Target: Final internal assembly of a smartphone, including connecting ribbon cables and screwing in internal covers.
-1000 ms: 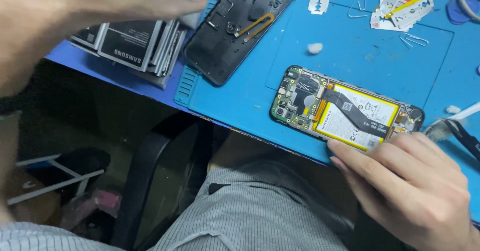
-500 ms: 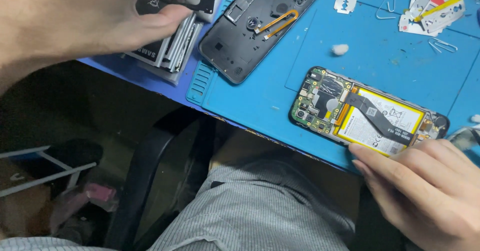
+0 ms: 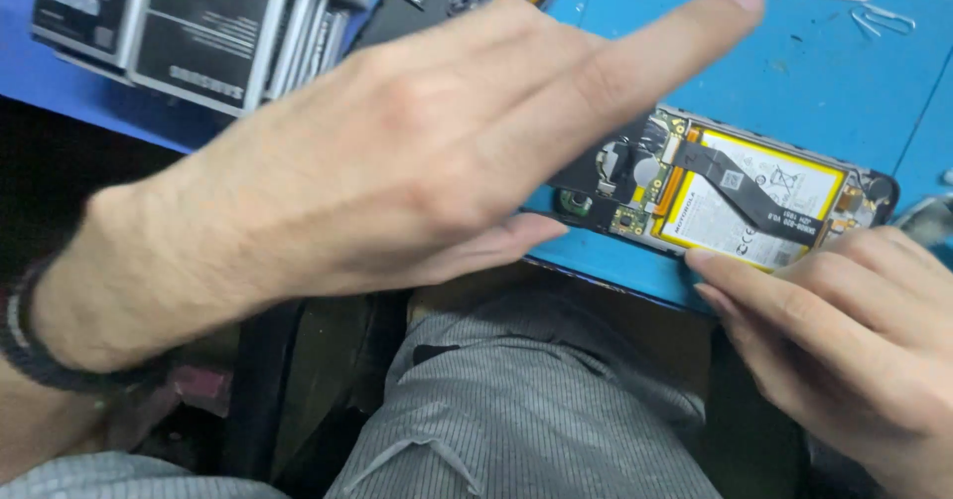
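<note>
The opened phone [image 3: 735, 196] — glossy yellow-white battery, black flex ribbon, green circuit board — lies right of centre on the blue mat [image 3: 824, 92]. The right hand [image 3: 844, 335] presses fingertips on its lower edge; the left hand [image 3: 417, 151], open and empty, now covers its left end, having swept down from the stacked batteries [image 3: 189, 22] upper left.

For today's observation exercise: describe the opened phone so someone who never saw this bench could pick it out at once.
Start at the blue work mat covering the bench. Near its front edge, between the left hand and the right hand, lies the opened phone. Unlike the grey spare batteries stacked far left, it shows a yellow-edged white battery crossed by a black ribbon cable.
</note>
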